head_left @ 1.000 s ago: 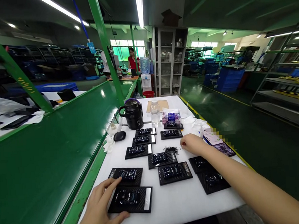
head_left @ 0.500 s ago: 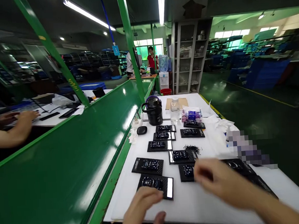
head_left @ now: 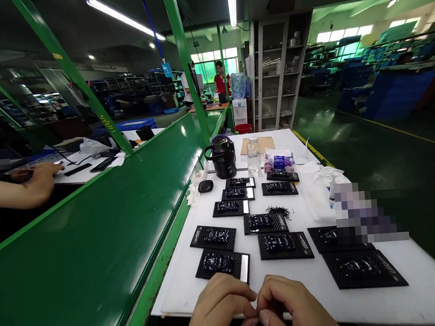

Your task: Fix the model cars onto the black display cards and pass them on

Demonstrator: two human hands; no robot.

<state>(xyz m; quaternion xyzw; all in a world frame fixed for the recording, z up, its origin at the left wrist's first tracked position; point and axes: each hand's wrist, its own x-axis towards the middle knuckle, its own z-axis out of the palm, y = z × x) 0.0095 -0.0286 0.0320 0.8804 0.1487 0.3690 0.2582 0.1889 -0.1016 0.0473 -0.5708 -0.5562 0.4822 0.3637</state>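
Dark model cars (head_left: pixel 217 263) sat mounted on black bases at left, some bases bearing white strips. At the near edge of the white table (head_left: pixel 178 292), the left hand (head_left: pixel 218 307) and right hand (head_left: pixel 296 301) met, fingers curled and tips together; whether either pinched anything could not be told. Beyond them, a heap of black slivers (head_left: pixel 278 212) lay beside the middle cars, apparently leaving work to do; which cars were finished did not show. Two more cars (head_left: pixel 361 267) lay mounted at right. Half a second earlier, the hands were apart, the right blurred over a middle car.
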